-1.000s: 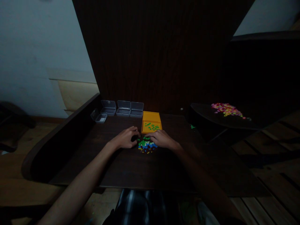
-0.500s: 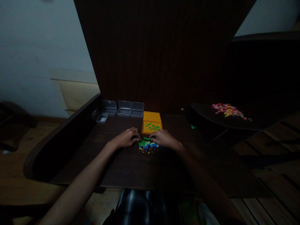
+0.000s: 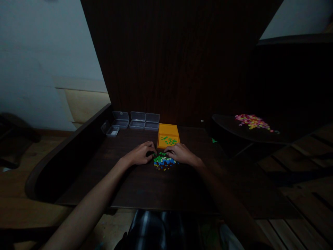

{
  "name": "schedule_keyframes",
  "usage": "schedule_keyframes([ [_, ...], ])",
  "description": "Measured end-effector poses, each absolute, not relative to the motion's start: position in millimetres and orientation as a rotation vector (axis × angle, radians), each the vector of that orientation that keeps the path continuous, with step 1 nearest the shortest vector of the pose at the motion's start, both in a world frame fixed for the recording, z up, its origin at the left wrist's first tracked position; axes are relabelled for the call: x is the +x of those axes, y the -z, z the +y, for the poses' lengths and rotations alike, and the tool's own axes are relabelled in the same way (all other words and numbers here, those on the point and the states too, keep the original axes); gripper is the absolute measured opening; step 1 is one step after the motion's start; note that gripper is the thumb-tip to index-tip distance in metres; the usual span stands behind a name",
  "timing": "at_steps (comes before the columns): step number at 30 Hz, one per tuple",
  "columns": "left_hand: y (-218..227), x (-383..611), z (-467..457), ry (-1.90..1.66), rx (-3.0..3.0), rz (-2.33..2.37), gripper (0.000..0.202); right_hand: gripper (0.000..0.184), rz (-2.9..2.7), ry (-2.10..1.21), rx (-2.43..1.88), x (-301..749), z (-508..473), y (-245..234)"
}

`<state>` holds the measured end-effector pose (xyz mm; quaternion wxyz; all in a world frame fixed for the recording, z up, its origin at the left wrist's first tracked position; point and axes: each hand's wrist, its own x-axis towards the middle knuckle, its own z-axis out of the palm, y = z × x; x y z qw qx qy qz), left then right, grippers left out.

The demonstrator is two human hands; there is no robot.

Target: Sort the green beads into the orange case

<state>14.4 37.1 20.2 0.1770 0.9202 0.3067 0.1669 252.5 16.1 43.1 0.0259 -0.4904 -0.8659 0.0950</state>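
Observation:
My left hand (image 3: 142, 153) rests at the left edge of a pile of small plastic pieces (image 3: 163, 160), its fingers bent and the thumb close to the index finger. A tiny green piece (image 3: 154, 154) shows at those fingertips. On the pile's right side, my right hand (image 3: 180, 153) is curled with thumb and fingertips together over the green pieces; anything in that pinch is hidden. Green, white, blue and yellow pieces make up the pile. Just behind it lies an open yellow box (image 3: 168, 129) with loose green pieces (image 3: 169, 141) inside.
Clear plastic cases (image 3: 137, 124) with raised lids line the back left of the dark table (image 3: 145, 191). A raised side panel (image 3: 70, 149) bounds the left. Pink and yellow beads (image 3: 252, 121) lie heaped on a shelf at right, with a green scrap (image 3: 214, 140) nearer.
My right hand has shifted very slightly left over the green pieces. The fingers of my left hand have moved a little at the pile's edge. Box and cases stay put.

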Motion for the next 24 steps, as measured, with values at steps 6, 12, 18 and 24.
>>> schedule_keyframes([
  [6,-18.9,13.3,38.2,-0.492,2.61,0.89,0.022,0.033,-2.676,-0.292,-1.502,247.1,13.2,-41.3],
  [12,-18.9,13.2,39.8,-0.472,2.605,0.923,0.017,0.036,-2.72,-0.279,-1.458,247.3,15.6,-36.0],
  [18,-17.5,15.1,40.1,-0.469,2.597,0.941,0.015,0.033,-2.703,-0.304,-1.478,249.1,16.0,-39.6],
  [24,-14.4,17.0,40.7,-0.506,2.576,0.905,0.018,0.032,-2.699,-0.311,-1.508,248.8,16.2,-39.2],
])
